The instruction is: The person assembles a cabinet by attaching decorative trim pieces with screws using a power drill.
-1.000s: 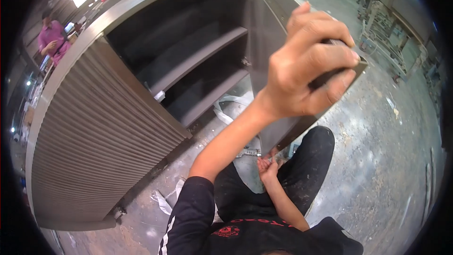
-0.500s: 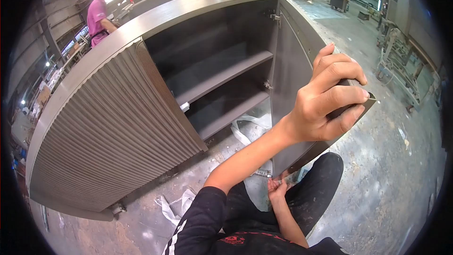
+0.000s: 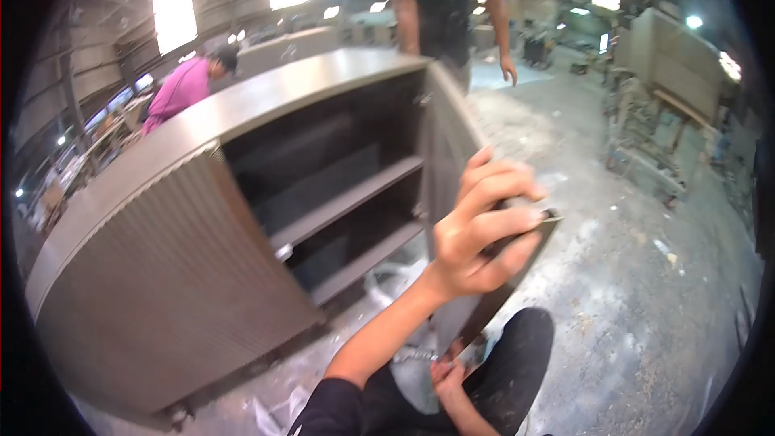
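A grey cabinet (image 3: 266,101) with a fluted curved front (image 3: 178,266) stands open before me, showing its shelf (image 3: 355,198). Its door (image 3: 442,137) is swung outward on hinges. My left hand (image 3: 488,230) is closed round the door's free edge near the upper corner, fingers curled over it. Low down, at the door's bottom corner, my right hand (image 3: 449,373) is closed with its fingers against the edge. Part of that grip is hidden and blurred. A small white piece (image 3: 283,253) sits at the edge of the fluted front, by the opening.
Beyond the cabinet stands a person in dark clothes (image 3: 444,8), arms hanging. A person in a pink shirt (image 3: 182,90) bends behind the cabinet's left side. White wrapping (image 3: 278,412) lies on the concrete floor (image 3: 613,307). A cart with panels (image 3: 654,141) stands at the right.
My view has tilted up, so cabinet and hands sit lower and further left. The dark-clothed person's hand has left the cabinet top. The pink-shirted person has bent down. Both my hands stay on the door.
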A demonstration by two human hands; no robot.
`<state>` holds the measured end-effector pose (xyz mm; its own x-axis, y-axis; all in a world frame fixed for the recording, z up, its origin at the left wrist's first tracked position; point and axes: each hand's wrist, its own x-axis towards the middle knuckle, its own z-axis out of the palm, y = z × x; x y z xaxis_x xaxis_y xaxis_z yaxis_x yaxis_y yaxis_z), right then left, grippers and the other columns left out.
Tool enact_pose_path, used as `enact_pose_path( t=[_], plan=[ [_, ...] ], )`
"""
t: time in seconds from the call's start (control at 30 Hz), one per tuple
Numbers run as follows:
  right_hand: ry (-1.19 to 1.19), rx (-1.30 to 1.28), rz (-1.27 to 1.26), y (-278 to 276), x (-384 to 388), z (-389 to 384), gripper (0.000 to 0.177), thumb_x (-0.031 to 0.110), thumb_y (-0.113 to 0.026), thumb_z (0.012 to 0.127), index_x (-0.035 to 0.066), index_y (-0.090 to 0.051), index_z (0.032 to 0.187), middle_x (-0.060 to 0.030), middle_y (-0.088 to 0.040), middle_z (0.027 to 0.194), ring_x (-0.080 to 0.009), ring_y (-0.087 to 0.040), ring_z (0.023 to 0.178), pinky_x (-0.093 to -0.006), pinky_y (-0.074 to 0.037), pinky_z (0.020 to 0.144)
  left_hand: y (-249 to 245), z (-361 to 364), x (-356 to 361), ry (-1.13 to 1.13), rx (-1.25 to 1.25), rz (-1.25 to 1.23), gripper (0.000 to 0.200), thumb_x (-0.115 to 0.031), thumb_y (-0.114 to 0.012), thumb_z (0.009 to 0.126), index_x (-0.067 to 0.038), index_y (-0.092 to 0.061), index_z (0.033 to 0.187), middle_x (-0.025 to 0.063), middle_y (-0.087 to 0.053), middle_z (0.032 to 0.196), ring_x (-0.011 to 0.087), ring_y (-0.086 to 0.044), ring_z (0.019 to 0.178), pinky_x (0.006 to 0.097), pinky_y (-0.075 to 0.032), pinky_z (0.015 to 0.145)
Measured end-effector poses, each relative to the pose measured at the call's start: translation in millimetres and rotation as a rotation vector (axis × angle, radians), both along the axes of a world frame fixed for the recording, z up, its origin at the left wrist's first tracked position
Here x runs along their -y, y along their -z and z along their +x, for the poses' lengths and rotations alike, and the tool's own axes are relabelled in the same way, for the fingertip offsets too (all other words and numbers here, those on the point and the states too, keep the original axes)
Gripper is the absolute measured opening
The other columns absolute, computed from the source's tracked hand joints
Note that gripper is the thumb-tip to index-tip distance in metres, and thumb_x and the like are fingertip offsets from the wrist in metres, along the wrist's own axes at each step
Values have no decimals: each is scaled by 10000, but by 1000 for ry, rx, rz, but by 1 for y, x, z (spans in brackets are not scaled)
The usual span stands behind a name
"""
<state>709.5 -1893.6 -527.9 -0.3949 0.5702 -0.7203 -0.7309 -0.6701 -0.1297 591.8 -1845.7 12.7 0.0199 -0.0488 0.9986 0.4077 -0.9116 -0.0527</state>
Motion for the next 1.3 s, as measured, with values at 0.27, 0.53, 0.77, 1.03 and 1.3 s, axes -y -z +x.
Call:
enact_pose_path(
  t=[0.27,0.53,0.77,1.03,1.3],
  plan=[
    [-44,127,-130,2,-6,-12,311,370,-467,973,71,-549,999,-93,-618,810,-300,-680,776,-413,-599,642,0,4,2,14,10,-10,278,-68,-701,772,-106,-601,1028,147,-676,1038,367,-618,1052,556,-320,1082],
    [-44,185,-142,4,-8,-12,296,350,-468,968,72,-568,995,-100,-642,840,-305,-681,800,-428,-592,662,-1,-1,4,-60,-37,6,260,-129,-641,827,-115,-544,1068,175,-670,1012,368,-632,1007,573,-331,1067],
    [79,39,-33,-12,-1,-16,253,273,-461,968,73,-614,994,-81,-669,891,-240,-657,788,-397,-575,688,0,0,-4,-1,-12,52,321,-28,-661,753,-88,-581,1058,159,-672,1030,358,-630,1038,550,-335,1072],
    [71,249,-61,-51,9,-24,371,332,-584,940,7,-551,1116,-164,-667,985,-292,-700,872,-385,-587,751,3,-1,-16,114,-28,125,291,-91,-643,868,-24,-497,1110,222,-646,1028,308,-614,964,493,-445,951],
    [86,288,-51,-53,9,-29,374,381,-624,893,41,-514,1004,-143,-628,903,-315,-696,858,-388,-569,716,2,0,-18,109,-19,143,292,-67,-607,891,5,-458,1131,286,-650,988,295,-649,902,395,-524,858]
  ],
)
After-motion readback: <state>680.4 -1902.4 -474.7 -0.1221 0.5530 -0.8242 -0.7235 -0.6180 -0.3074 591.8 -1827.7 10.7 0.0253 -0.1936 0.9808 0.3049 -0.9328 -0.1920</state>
